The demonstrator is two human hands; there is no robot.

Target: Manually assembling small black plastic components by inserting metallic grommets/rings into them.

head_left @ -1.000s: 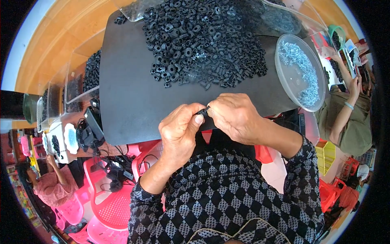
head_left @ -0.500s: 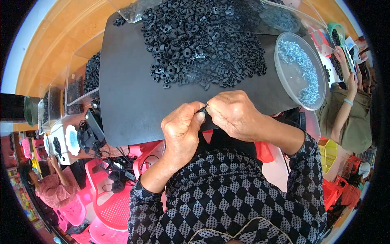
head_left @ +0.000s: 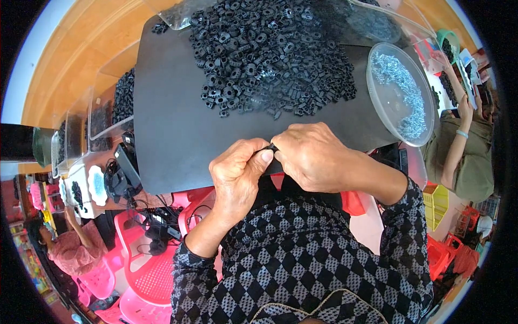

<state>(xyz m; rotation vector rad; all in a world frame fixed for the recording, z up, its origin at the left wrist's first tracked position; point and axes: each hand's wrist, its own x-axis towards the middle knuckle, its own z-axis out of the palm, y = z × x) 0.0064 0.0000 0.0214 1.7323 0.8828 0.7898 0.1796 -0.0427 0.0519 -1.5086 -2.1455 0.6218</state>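
My left hand pinches a small black plastic part between thumb and forefinger, just over the near edge of the dark table. My right hand meets it there, its fingertips closed on the other end of the same part. Most of the part is covered by the fingers. Beyond my hands spreads a large heap of small black plastic parts. To the right of the heap, a round clear tray holds many tiny silvery springs.
Clear bins of black parts stand to the left of the dark tabletop. Cables and a black device lie by its left edge. A pink chair stands below left. Other people work at the far left and right.
My right hand's fingers have rolled slightly inward and down over the small part. The left hand has shifted a little to the left, still pinching.
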